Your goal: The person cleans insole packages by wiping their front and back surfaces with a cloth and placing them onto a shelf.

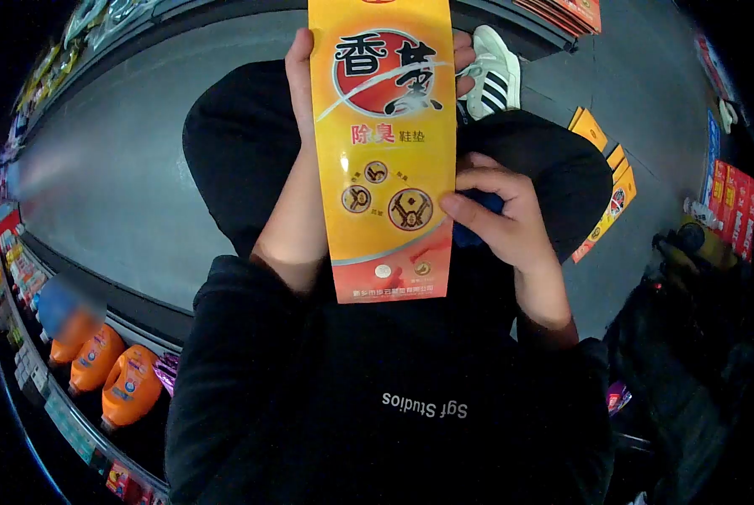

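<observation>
We held a yellow and red packet [385,151] upright in the frame, running from the top edge down past the middle, its printed face towards us. Our left hand [302,97] gripped its upper part, the thumb along the left edge and fingertips showing past the right edge; the rest of that hand lay hidden behind. Our right hand [507,206] pinched the right edge lower down, thumb on the front, the other fingers bent beside and behind it. Just under that hand we saw something dark blue [476,220], too covered to make out.

Below, we wore a black top [335,421] with white lettering, upside down in the frame. Beyond the packet our black trousers [234,151] spread to both sides, knees bent, and a white shoe [493,80] with black stripes showed at upper centre.

Right of the knee, more yellow packs [608,181] lay overlapping on the grey floor [124,177]. At lower left we had orange bottles [133,387] in a row on a shelf, the farthest blurred. Red goods [735,206] stood at the right edge, and orange-red packs [566,15] lay stacked at upper right.
</observation>
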A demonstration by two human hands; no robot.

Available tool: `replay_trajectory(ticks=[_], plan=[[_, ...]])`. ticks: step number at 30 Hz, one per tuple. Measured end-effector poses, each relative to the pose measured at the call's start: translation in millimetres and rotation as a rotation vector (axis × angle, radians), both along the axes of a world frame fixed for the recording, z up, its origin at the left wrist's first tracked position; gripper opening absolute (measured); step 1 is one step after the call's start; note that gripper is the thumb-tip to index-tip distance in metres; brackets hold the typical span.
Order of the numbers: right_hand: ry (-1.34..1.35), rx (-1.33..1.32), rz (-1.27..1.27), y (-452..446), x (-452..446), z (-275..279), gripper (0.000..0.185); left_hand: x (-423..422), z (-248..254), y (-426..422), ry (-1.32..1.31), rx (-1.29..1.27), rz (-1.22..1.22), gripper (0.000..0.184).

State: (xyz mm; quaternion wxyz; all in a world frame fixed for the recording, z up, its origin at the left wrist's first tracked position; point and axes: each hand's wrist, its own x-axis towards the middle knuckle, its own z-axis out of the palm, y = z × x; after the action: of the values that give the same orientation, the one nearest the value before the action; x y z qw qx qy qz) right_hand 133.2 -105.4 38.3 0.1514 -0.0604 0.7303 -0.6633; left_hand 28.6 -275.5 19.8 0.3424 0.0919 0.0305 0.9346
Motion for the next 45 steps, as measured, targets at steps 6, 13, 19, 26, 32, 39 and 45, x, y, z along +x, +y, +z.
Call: replay_trajectory(ticks=[6,13,19,26,32,39,45], plan=[[0.1,-0.15,-0.223,-7,-13,-3,0.017,21,-2,9,0.007,-0.109,-0.014,0.102],[0.25,-0.183,-0.456,27,-38,39,0.033,17,4,5,0.016,-0.206,0.023,0.092],[0.816,0.443,-0.287,5,-84,57,0.033,21,-8,0,-0.008,-0.229,0.087,0.079],[0.828,0.586,-0.323,-3,-81,24,0.039,14,-24,-20,-0.172,-0.281,0.066,0.053],[0.695,0.555,-0.178,2,-39,36,0.046,7,-21,-24,-0.222,-0.301,0.159,0.047],[0.742,0.611,-0.143,9,-25,41,0.042,6,-17,-24,-0.176,-0.409,0.049,0.047],[0.954,0.671,-0.274,34,-93,47,0.032,13,-3,-6,-0.02,-0.714,0.081,0.04]])
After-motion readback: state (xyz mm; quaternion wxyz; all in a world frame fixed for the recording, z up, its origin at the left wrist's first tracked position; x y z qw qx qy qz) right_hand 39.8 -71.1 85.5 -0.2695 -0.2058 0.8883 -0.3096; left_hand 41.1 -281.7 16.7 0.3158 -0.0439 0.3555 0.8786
